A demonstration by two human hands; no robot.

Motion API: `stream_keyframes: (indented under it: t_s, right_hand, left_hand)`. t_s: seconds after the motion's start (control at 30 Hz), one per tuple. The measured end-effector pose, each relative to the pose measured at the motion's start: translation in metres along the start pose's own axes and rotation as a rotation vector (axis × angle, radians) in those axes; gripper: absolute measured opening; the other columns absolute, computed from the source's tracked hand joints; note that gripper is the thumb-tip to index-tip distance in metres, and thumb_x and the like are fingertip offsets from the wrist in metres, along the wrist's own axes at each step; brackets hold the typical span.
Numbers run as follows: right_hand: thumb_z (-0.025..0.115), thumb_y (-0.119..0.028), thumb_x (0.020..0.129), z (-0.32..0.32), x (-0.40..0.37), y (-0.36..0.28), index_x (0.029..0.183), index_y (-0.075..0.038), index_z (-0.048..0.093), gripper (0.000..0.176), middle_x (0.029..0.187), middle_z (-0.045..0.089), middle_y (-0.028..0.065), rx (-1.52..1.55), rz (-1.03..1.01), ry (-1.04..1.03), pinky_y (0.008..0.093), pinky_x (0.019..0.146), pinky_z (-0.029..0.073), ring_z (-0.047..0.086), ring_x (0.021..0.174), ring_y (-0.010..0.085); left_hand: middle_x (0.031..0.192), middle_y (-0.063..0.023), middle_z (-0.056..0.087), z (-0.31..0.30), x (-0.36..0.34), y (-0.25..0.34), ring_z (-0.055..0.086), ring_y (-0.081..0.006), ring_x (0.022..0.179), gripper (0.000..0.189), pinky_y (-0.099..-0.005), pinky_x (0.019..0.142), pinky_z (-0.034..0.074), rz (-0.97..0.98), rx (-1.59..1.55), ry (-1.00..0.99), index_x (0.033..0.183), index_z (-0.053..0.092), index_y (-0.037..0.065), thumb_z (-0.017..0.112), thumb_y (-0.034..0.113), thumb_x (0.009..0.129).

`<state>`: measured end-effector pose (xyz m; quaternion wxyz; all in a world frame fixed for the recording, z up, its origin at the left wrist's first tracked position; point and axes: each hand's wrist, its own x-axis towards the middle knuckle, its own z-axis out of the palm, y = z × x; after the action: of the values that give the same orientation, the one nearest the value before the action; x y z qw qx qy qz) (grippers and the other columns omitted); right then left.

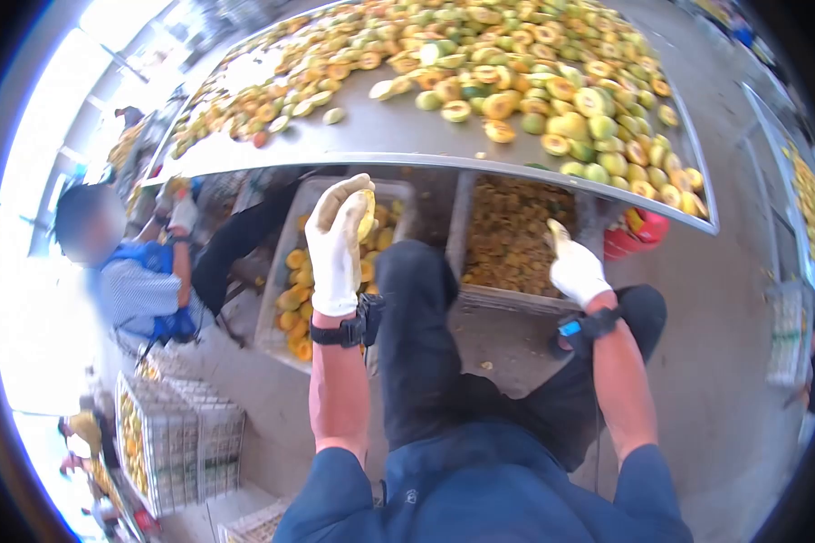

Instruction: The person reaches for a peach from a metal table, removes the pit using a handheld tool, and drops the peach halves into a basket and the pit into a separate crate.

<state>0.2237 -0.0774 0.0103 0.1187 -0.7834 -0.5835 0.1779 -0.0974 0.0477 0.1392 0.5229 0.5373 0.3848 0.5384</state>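
My left hand (337,240), in a white glove with stained fingers, is raised over a crate of yellow fruit halves (296,299). It is closed on a yellow peach half (367,215), partly hidden behind the fingers. My right hand (578,267), also gloved, hovers at the right side of a crate filled with brown pits (516,231). Its fingers are drawn together and point up, with a yellowish tip; whatever they hold, if anything, is too small to make out. Ahead, a metal table (353,136) carries many peach halves (500,107), cut faces showing.
A red container (637,233) stands under the table's right end. On the left, a person in a blue vest (158,281) sits at the same table. Stacked white crates (179,439) hold fruit at lower left. Another fruit-laden table (801,190) is far right.
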Motion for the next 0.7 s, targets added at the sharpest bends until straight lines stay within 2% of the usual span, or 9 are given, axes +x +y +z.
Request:
stream_keyframes:
  t_s: [0.07,0.17,0.23,0.3,0.37,0.43,0.5,0.6,0.7]
  right_hand:
    - [0.046,-0.007,0.081,0.006,-0.004,0.007,0.148,-0.016,0.033,0.070,0.091,0.066,0.0237,-0.046,-0.028,-0.014,0.0512,0.077,0.049,0.063,0.085,0.0412]
    - [0.047,-0.007,0.081,0.008,-0.009,0.005,0.149,-0.013,0.032,0.070,0.090,0.066,0.0226,-0.070,-0.109,-0.088,0.0500,0.076,0.049,0.063,0.083,0.0404]
    - [0.045,-0.007,0.081,-0.005,-0.013,-0.009,0.150,-0.012,0.032,0.070,0.095,0.066,0.0224,-0.097,-0.091,-0.162,0.0483,0.081,0.049,0.064,0.090,0.0397]
    - [0.044,-0.007,0.082,-0.010,-0.014,-0.015,0.150,-0.012,0.032,0.070,0.101,0.067,0.0222,-0.132,-0.055,-0.228,0.0467,0.086,0.049,0.064,0.096,0.0391]
    - [0.044,-0.007,0.082,-0.012,-0.015,-0.012,0.150,-0.010,0.032,0.069,0.100,0.067,0.0227,-0.132,-0.055,-0.242,0.0464,0.087,0.050,0.064,0.096,0.0386]
    - [0.045,-0.007,0.082,-0.019,-0.017,-0.013,0.149,-0.007,0.035,0.068,0.099,0.067,0.0227,-0.108,-0.061,-0.221,0.0473,0.081,0.051,0.066,0.089,0.0394]
    - [0.046,-0.007,0.081,-0.027,-0.018,-0.018,0.148,-0.007,0.036,0.067,0.098,0.068,0.0224,-0.119,-0.026,-0.235,0.0472,0.080,0.052,0.066,0.087,0.0388]
    - [0.048,-0.009,0.082,-0.025,-0.017,-0.023,0.148,-0.010,0.037,0.067,0.095,0.067,0.0217,-0.094,-0.034,-0.224,0.0462,0.081,0.052,0.067,0.088,0.0383]
    - [0.049,-0.010,0.084,-0.020,-0.011,-0.028,0.149,-0.012,0.035,0.067,0.097,0.068,0.0208,-0.103,-0.070,-0.269,0.0460,0.082,0.053,0.067,0.088,0.0382]
  left_hand:
    - [0.103,-0.0051,0.068,-0.040,0.009,-0.012,0.061,-0.0095,0.093,0.021,-0.0211,0.084,0.047,-0.044,0.102,0.057,0.111,0.067,-0.001,0.062,0.005,0.091]
    - [0.089,0.0030,0.064,-0.082,0.021,-0.033,0.052,0.0004,0.071,0.017,-0.0149,0.060,0.040,-0.126,0.272,0.121,0.108,0.066,0.000,0.063,0.008,0.093]
    - [0.088,0.0019,0.065,-0.090,0.034,-0.051,0.053,-0.0010,0.072,0.017,-0.0163,0.061,0.042,-0.162,0.292,0.178,0.105,0.067,0.000,0.064,0.009,0.091]
    - [0.087,0.0006,0.065,-0.090,0.050,-0.073,0.053,-0.0036,0.072,0.018,-0.0192,0.063,0.044,-0.112,0.428,0.150,0.104,0.067,-0.001,0.065,0.010,0.090]
    - [0.097,-0.0156,0.069,-0.101,0.077,-0.115,0.067,-0.0299,0.084,0.034,-0.0376,0.078,0.053,0.025,0.959,0.057,0.109,0.067,0.002,0.069,0.025,0.085]
    - [0.109,-0.0212,0.064,-0.067,0.082,-0.104,0.063,-0.0395,0.100,0.042,-0.0450,0.086,0.051,0.056,1.440,0.147,0.114,0.064,0.004,0.068,0.032,0.083]
    - [0.108,-0.0201,0.064,-0.033,0.090,-0.092,0.063,-0.0375,0.099,0.036,-0.0448,0.085,0.051,0.268,1.390,0.121,0.109,0.065,0.006,0.064,0.032,0.085]
    - [0.086,-0.0163,0.069,0.028,0.114,-0.067,0.067,-0.0355,0.083,0.020,-0.0434,0.076,0.053,0.271,1.246,-0.128,0.089,0.068,0.008,0.063,0.027,0.084]
    - [0.092,-0.0192,0.069,0.071,0.167,-0.103,0.066,-0.0374,0.089,0.026,-0.0443,0.081,0.052,0.179,1.155,-0.240,0.091,0.069,0.007,0.060,0.030,0.086]
